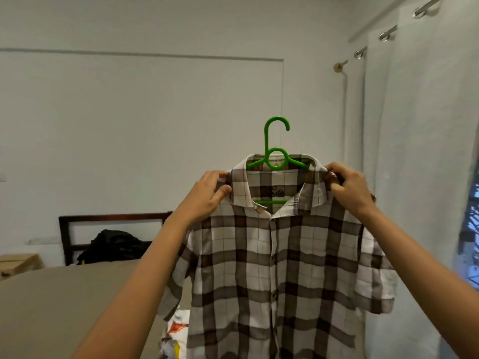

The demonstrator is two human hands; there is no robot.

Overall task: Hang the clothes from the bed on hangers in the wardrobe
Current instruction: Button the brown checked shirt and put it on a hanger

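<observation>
Holding one checked shirt (274, 268) on one green hanger (276, 158) above the bed (51, 307), I pinch its shoulders with left hand (207, 195) and right hand (350, 187) (two hands, both gripping cloth).

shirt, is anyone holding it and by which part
Yes. The left hand and the right hand each pinch the shirt at its shoulders, one on either side of the collar. It sits on a green hanger, whose hook hangs on nothing.

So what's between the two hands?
In the head view, the green hanger and the collar of the checked shirt sit between the left hand and right hand.
</observation>
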